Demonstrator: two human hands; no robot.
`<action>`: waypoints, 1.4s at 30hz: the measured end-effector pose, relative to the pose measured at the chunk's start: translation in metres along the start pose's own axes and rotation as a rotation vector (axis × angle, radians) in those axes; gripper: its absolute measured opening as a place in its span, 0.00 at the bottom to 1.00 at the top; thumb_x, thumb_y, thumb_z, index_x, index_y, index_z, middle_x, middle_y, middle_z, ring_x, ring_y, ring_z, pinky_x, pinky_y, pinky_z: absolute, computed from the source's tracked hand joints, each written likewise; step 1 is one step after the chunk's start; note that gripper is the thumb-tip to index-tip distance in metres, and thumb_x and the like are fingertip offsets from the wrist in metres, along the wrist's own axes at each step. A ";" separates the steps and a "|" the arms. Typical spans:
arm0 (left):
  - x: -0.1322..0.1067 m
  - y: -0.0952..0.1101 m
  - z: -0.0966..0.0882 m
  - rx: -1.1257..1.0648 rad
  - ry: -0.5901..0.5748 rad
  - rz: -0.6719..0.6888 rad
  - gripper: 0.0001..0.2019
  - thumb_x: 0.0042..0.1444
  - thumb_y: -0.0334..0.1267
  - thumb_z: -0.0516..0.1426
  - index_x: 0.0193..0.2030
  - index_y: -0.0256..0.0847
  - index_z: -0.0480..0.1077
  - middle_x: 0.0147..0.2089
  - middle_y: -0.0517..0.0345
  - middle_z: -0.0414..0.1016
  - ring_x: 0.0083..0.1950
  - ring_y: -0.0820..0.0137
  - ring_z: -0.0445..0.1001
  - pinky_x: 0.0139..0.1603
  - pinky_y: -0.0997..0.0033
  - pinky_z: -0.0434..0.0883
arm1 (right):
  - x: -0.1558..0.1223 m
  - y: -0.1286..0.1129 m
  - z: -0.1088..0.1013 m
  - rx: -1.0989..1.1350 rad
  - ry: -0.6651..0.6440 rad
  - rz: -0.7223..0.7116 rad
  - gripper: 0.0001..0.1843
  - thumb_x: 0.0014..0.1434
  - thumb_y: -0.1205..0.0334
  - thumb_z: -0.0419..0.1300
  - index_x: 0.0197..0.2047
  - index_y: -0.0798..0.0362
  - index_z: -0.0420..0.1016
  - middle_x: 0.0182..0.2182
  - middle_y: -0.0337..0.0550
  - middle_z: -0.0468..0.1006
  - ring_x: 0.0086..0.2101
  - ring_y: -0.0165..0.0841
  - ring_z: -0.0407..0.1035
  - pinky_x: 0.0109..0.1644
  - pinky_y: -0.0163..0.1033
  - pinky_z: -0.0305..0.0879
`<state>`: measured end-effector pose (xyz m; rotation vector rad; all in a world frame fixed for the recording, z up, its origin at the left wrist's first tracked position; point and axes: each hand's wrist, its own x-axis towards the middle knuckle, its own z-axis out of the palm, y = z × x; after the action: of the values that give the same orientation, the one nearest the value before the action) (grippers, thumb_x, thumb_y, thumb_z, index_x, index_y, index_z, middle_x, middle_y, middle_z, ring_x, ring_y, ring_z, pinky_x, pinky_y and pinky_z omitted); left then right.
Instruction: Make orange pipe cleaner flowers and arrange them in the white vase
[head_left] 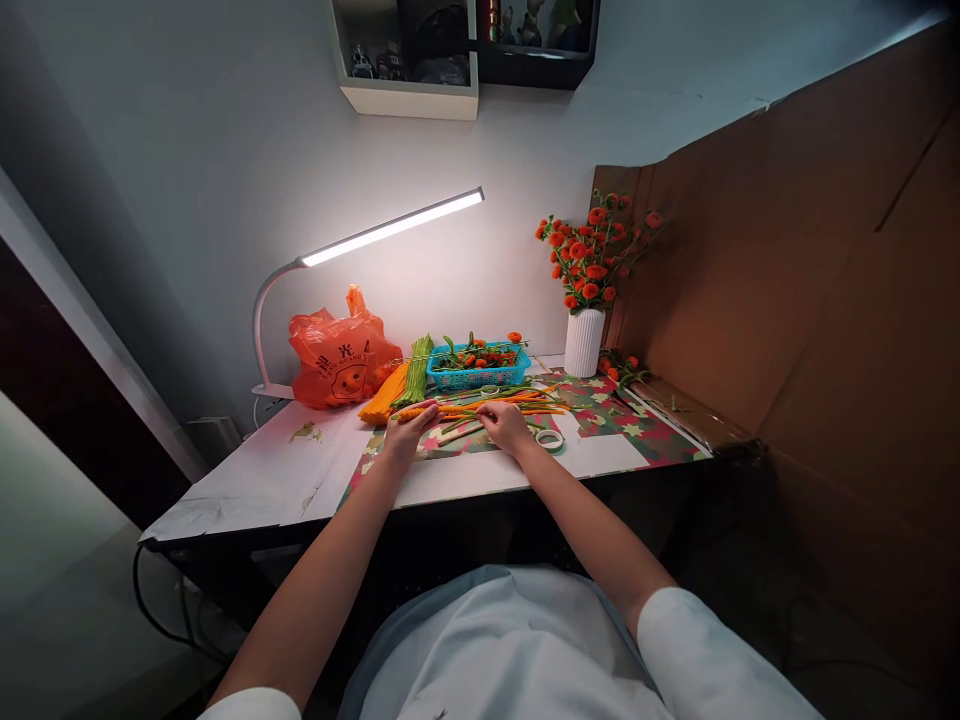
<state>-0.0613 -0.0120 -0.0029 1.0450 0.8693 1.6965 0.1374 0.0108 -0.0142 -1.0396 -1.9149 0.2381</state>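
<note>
My left hand [409, 428] is closed at the near middle of the table, its fingers round an orange fuzzy pipe cleaner piece [409, 413]. To its right, my right hand [505, 424] pinches its fingertips at a thin green stem that runs toward the left hand; the exact grip is too small to see. Just beyond both hands lie loose orange pipe cleaners [541, 403] and green ones. An orange bundle [382, 397] and a light green bundle [418, 370] rest behind my left hand. Beside my right wrist is a roll of tape [550, 440].
A blue basket [480, 378] holds orange flowers with green stems. Behind it to the right stands a white ribbed vase [584, 343] of orange flowers [589, 262]. An orange plastic bag [337, 355] sits under a lit lamp [394, 228]. Cardboard [787, 270] walls the right side.
</note>
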 end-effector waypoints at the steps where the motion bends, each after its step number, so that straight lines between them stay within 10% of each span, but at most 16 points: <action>1: 0.000 0.000 0.000 0.006 -0.004 -0.005 0.19 0.33 0.40 0.71 0.33 0.33 0.77 0.35 0.51 0.80 0.36 0.65 0.80 0.51 0.60 0.75 | 0.000 0.000 0.000 -0.003 -0.002 -0.003 0.09 0.57 0.68 0.57 0.34 0.49 0.79 0.33 0.40 0.82 0.35 0.34 0.74 0.43 0.38 0.62; 42: -0.003 -0.009 0.002 0.180 -0.209 -0.098 0.18 0.33 0.41 0.71 0.32 0.37 0.78 0.32 0.54 0.79 0.39 0.61 0.78 0.48 0.60 0.73 | -0.004 -0.020 0.006 -0.174 -0.096 -0.109 0.07 0.59 0.68 0.57 0.34 0.52 0.78 0.36 0.41 0.82 0.40 0.35 0.72 0.44 0.38 0.55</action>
<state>-0.0552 -0.0118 -0.0112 1.2558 0.9330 1.4186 0.1220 -0.0038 -0.0093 -1.0493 -2.1014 0.0610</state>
